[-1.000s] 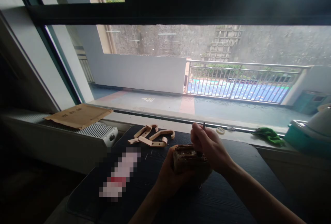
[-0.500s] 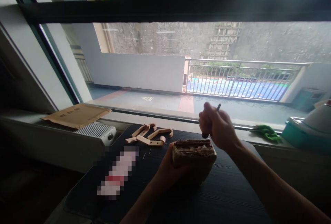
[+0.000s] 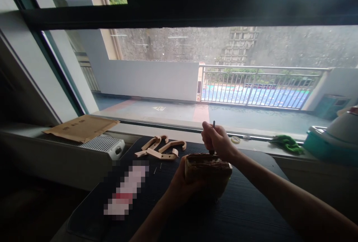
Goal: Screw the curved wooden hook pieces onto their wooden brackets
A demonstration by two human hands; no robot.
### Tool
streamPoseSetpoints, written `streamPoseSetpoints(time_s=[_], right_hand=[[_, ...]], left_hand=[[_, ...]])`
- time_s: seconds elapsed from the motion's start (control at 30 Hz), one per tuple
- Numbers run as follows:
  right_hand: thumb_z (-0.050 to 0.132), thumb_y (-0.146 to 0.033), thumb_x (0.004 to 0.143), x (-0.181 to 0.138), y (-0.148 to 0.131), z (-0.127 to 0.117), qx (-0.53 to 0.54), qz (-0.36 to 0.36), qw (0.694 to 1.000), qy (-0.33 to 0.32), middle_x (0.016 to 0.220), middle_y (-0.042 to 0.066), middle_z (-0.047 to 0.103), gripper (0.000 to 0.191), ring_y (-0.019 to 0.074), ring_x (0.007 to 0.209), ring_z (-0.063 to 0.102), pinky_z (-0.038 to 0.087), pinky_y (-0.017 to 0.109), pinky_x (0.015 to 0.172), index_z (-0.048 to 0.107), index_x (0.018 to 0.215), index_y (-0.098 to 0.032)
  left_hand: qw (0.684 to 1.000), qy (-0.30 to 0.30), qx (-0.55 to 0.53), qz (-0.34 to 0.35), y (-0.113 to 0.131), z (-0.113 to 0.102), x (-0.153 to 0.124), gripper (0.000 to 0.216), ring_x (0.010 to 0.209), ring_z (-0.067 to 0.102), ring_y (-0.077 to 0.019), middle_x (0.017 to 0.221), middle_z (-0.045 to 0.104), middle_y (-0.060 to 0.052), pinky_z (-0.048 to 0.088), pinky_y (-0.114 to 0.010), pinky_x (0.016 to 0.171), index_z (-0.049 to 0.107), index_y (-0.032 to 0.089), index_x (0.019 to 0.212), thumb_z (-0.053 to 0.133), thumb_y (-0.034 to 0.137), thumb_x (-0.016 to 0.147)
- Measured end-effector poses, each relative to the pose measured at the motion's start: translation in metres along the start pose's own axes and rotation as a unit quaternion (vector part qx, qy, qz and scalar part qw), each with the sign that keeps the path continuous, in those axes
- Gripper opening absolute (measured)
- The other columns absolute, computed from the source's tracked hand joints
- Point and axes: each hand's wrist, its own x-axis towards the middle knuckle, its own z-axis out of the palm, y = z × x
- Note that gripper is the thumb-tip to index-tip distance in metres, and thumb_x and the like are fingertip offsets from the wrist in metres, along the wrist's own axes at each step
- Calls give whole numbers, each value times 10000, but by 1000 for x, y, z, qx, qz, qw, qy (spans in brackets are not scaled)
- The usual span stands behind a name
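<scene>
My left hand [image 3: 180, 180] is wrapped around the left side of a boxy block [image 3: 208, 176], whose brown top looks rough and layered. Its sides look shiny, as if wrapped in clear film or tape. In my right hand [image 3: 215, 139], closed in a fist, is a dark stick-like tool [image 3: 214, 124] held upright. The tool's thicker lower end meets the block's top near the far edge; whether it goes in I cannot tell. Left of the block, several curved wooden hooks [image 3: 163, 155] with drilled holes lie in a loose pile. Two thin screws or nails [image 3: 155, 170] lie near them.
All this is on a dark table [image 3: 248, 197] beside a window. A blurred-out pinkish item [image 3: 130, 186] lies at the left. A brown envelope [image 3: 81, 127] rests on a radiator [image 3: 107, 145]. Along the sill are a tape roll [image 3: 235, 140], green cloth [image 3: 286, 144] and teal container [image 3: 317, 143].
My right hand has come left and down, bringing the tool from above the block's right side onto its top. My left hand still holds the block. The tape roll has come into view.
</scene>
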Motion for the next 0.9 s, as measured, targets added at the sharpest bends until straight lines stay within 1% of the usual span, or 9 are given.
streamPoseSetpoints(time_s=[0.1,0.23,0.33,0.4,0.47,0.57,0.7,0.8,0.9], right_hand=[[455,-547,832,-1,2,12,13,-39,999,-18,438,-72,326,485,54,378,298,253,213,377,344,506,-205],[434,-573,826,1,0,15,-38,23,997,-66,453,-63,359,486,58,393,309,257,210,380,403,531,-187],[478,-544,819,-4,-12,-1,-21,-1,1000,-19,481,-71,348,456,56,404,300,270,209,385,388,543,-193],[535,-496,807,-18,-17,-17,-37,-9,999,22,504,-75,352,399,56,413,305,282,210,391,407,580,-193],[590,-489,766,-39,-9,-30,-124,29,990,63,488,-71,366,360,64,409,317,266,213,377,483,616,-180],[585,-513,756,-80,26,-38,-167,83,973,138,562,-36,448,363,80,451,362,277,225,391,593,765,-151],[558,-542,768,-126,77,-28,-66,172,967,173,732,24,576,518,77,450,378,255,231,381,557,1094,-140],[607,-531,734,-143,98,-18,-18,184,963,197,747,9,585,642,81,450,402,320,237,411,459,1242,-168],[632,-537,706,-147,108,-18,10,206,955,214,603,-36,513,603,88,440,386,297,216,387,511,1176,-179]], left_hand=[[1000,12,-2,4,0,1,0,551,1067,571,-271,1162,596,-89,492,-386,868,461,210,1179,714,187,691],[1000,21,-15,3,0,0,1,572,1053,578,-268,1152,605,-87,493,-386,867,485,203,1174,741,207,662],[986,135,-81,-44,-1,-7,7,502,995,609,-256,1059,651,-82,505,-369,842,525,175,1136,724,303,693],[956,220,-161,-106,-3,-15,11,449,941,634,-248,999,674,-92,520,-362,810,549,155,1113,662,392,749],[918,256,-242,-182,-9,-22,13,428,875,657,-245,938,690,-104,539,-360,761,574,133,1073,630,431,770],[859,227,-365,-279,-19,-25,11,384,853,671,-232,876,703,-100,550,-343,751,595,122,1011,603,437,791],[810,208,-449,-315,-26,-15,3,353,867,675,-210,896,708,-74,553,-330,772,585,149,1031,580,426,812],[816,214,-425,-328,-24,-6,-5,386,856,677,-225,911,706,-85,562,-334,742,580,141,1067,615,404,788],[856,229,-365,-286,-19,-3,-20,435,869,674,-222,971,697,-82,562,-324,746,549,160,1153,649,341,770]])
